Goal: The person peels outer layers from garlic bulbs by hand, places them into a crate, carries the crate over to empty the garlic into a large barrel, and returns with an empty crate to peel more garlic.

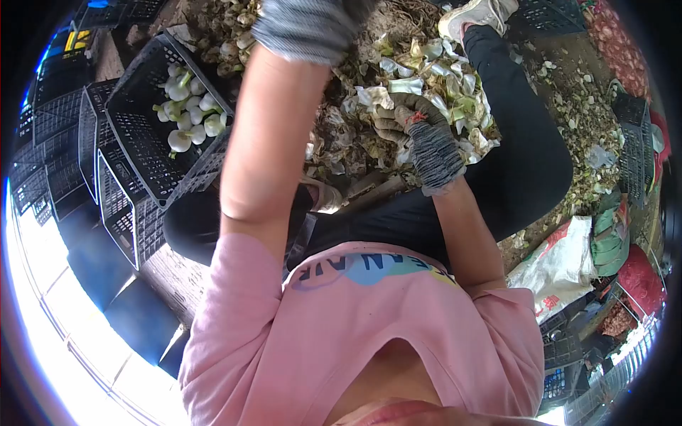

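My left hand [309, 27], in a grey knit glove, reaches forward to the top edge of the view; its fingers are cut off there. On my right hand [415, 128] is a worn, dirty glove with a grey cuff. Its fingers are curled over the heap of bulb peelings [465, 92] between my legs, and what they hold, if anything, is hidden. Peeled white bulbs [190, 106] with short green stems lie in a black plastic crate [135, 135] at my left. Unpeeled, soil-covered bulbs [229, 53] are piled beyond the crate, near my left forearm.
Stacked black crates [64, 117] stand along the left. At the right are another crate [631, 138], a white sack [558, 266] and a red net bag [639, 280]. Peel scraps [579, 106] litter the ground beyond my right leg. Reddish bulbs [618, 50] fill the upper right.
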### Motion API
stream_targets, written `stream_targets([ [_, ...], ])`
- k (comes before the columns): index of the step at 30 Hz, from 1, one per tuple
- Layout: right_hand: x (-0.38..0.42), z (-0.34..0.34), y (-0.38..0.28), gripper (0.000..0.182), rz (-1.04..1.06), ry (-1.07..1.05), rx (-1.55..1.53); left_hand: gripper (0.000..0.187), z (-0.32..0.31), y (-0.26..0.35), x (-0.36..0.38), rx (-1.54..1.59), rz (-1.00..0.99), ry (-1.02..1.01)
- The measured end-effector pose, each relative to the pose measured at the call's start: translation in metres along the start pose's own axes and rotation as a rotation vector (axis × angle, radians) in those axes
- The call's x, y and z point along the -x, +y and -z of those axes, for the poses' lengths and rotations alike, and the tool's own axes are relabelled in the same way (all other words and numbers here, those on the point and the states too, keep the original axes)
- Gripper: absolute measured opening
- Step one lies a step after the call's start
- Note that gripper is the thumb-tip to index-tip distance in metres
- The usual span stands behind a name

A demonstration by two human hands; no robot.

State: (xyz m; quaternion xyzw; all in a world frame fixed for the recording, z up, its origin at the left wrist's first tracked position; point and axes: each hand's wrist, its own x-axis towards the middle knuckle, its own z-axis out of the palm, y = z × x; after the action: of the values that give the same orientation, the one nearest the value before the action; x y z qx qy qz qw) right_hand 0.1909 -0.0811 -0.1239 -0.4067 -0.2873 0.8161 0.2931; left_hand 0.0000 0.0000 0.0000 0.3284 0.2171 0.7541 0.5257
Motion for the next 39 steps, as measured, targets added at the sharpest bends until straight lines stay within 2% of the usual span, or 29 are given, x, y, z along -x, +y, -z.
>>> stream_targets([
  [2, 0.004, 0.0, -0.002, 0.026, -0.055, 0.002, -0.023, 0.037, -0.017, 0.029, 0.011, -0.144, -0.009, 0.096],
  [4, -0.02, 0.001, 0.005, 0.023, -0.087, -0.007, -0.012, 0.052, 0.101, 0.021, -0.006, -1.06, 0.057, -0.07],
  [6, -0.025, 0.001, 0.01, 0.021, -0.102, 0.016, 0.019, 0.051, 0.16, 0.005, 0.006, -1.765, 0.408, -0.183],
  [8, -0.03, 0.001, 0.012, 0.02, -0.105, 0.064, 0.059, 0.032, 0.203, -0.021, 0.034, -1.735, 0.696, 0.098],
  [9, -0.032, 0.001, 0.012, 0.02, -0.107, 0.086, 0.084, 0.023, 0.233, -0.04, 0.057, -1.445, 0.632, 0.366],
  [11, -0.039, 0.001, 0.008, 0.016, -0.081, 0.153, 0.088, 0.025, 0.28, -0.071, 0.072, -1.593, 0.557, 0.254],
  [13, -0.042, 0.001, 0.009, 0.014, -0.16, 0.235, -0.064, 0.045, 0.309, -0.099, 0.062, -1.617, 0.642, 0.313],
  [14, -0.043, 0.0, 0.007, 0.014, -0.219, 0.283, -0.162, 0.05, 0.311, -0.108, 0.061, -1.833, 0.775, 0.332],
  [15, -0.047, 0.005, 0.018, 0.013, -0.101, 0.254, -0.059, 0.056, 0.302, -0.112, 0.055, -2.049, 0.906, 0.346],
  [16, -0.052, 0.011, 0.032, 0.013, 0.016, 0.223, 0.047, 0.062, 0.319, -0.126, 0.057, -2.084, 0.865, 0.43],
  [18, -0.052, 0.025, 0.037, 0.008, 0.158, 0.121, 0.563, 0.051, 0.338, -0.128, 0.078, -1.884, 0.7, 0.416],
  [20, -0.05, -0.002, 0.007, 0.006, -0.051, 0.161, 0.107, 0.056, 0.321, -0.118, 0.076, -1.721, 0.748, 0.452],
  [21, -0.046, -0.011, -0.001, 0.005, -0.153, 0.175, -0.122, 0.055, 0.297, -0.109, 0.078, -1.431, 0.659, 0.449],
  [23, -0.036, -0.008, -0.002, 0.017, -0.089, 0.087, 0.008, 0.053, 0.239, -0.083, 0.092, -0.855, 0.483, 0.418],
  [25, -0.036, 0.001, -0.001, 0.025, -0.028, -0.033, 0.219, 0.055, 0.178, -0.056, 0.101, -0.321, 0.545, 0.382],
  [26, -0.036, 0.001, 0.014, 0.025, 0.059, -0.034, 0.019, 0.056, 0.15, -0.044, 0.108, -0.052, 0.569, 0.354],
  [27, -0.036, 0.002, 0.03, 0.025, 0.144, -0.053, -0.181, 0.056, 0.125, -0.035, 0.115, -0.04, 0.57, 0.336],
  [29, -0.02, -0.023, 0.006, 0.023, 0.303, -0.009, 0.047, 0.058, 0.082, -0.022, 0.13, -0.011, 0.572, 0.292],
  [33, 0.015, -0.048, -0.03, 0.024, 0.137, -0.024, 0.245, 0.064, 0.033, -0.006, 0.163, -0.12, 0.541, 0.253],
  [34, 0.009, -0.041, -0.022, 0.022, 0.49, -0.052, 0.747, 0.066, 0.025, -0.002, 0.167, -0.172, 0.534, 0.189],
  [37, 0.029, -0.055, -0.019, 0.018, 0.238, -0.039, 0.161, 0.066, 0.011, 0.005, 0.18, -0.296, 0.474, 0.162],
  [38, 0.033, -0.058, -0.024, 0.02, 0.308, -0.103, 0.194, 0.068, 0.015, 0.006, 0.187, -0.376, 0.439, 0.148],
  [39, 0.036, -0.059, -0.027, 0.019, 0.342, -0.122, 0.335, 0.068, 0.014, 0.008, 0.191, -0.319, 0.441, 0.159],
])
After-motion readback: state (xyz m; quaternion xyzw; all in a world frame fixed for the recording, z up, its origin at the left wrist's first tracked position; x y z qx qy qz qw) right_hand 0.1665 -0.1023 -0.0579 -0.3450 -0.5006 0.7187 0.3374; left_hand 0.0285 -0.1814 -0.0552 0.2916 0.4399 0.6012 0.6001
